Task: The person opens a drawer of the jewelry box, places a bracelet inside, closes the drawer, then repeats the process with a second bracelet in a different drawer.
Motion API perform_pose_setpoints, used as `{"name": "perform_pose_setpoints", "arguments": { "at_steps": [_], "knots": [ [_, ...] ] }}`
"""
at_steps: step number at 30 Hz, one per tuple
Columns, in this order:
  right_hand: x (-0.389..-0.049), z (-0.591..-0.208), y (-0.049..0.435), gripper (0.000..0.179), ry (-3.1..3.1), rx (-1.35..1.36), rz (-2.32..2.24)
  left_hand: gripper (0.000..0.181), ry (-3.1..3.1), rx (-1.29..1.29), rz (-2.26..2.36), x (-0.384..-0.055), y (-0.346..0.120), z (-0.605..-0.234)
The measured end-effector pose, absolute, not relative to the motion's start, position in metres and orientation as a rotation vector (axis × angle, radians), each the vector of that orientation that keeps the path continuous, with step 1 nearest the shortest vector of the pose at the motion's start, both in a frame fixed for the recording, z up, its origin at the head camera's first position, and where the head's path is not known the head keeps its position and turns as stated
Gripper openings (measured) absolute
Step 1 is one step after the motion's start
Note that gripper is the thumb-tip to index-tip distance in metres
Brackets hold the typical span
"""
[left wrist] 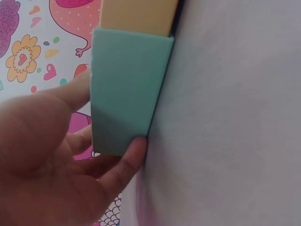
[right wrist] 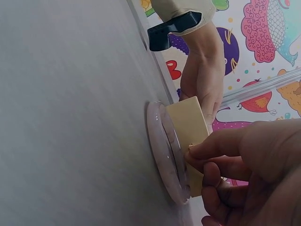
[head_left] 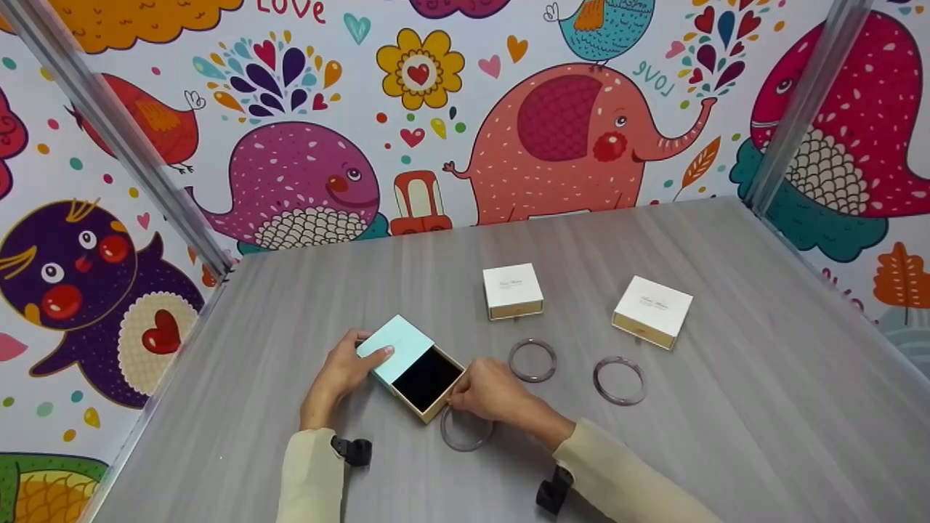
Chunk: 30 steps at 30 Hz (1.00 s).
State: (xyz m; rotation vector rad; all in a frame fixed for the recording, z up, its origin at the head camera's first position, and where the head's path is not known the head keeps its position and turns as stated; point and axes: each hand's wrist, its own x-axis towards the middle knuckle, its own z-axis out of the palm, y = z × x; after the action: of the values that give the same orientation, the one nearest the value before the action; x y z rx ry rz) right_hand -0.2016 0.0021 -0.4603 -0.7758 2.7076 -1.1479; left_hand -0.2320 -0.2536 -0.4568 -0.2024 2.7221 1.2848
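Observation:
A mint-green drawer box [head_left: 403,341] lies on the grey table, its cream drawer [head_left: 437,409] pulled partway out and showing a black inside with nothing in it. My left hand [head_left: 341,372] grips the mint sleeve at its far-left end, thumb on top; the left wrist view shows fingers along the sleeve's side [left wrist: 129,89]. At the drawer's front, my right hand [head_left: 494,392] pinches the small pull tab [right wrist: 191,146] between thumb and finger. A translucent greyish bangle [head_left: 466,449] lies flat just below that hand, close beside the drawer front and partly hidden by the hand.
Two white-topped boxes with gold-coloured fronts, a left one [head_left: 512,287] and a right one [head_left: 654,309], stand farther back. Two more bangles lie before them, one in the middle [head_left: 532,380] and one to the right [head_left: 597,379]. Patterned walls [head_left: 429,145] border the table.

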Motion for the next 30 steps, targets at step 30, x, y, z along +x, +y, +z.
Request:
{"name": "perform_pose_setpoints", "arguments": {
  "at_steps": [30],
  "knots": [
    [-0.200, -0.449, 0.010, 0.011, 2.717, -0.691, -1.092, 0.059, 2.720, -0.188, 1.266, -0.234, -0.255, -0.458]
  ]
}}
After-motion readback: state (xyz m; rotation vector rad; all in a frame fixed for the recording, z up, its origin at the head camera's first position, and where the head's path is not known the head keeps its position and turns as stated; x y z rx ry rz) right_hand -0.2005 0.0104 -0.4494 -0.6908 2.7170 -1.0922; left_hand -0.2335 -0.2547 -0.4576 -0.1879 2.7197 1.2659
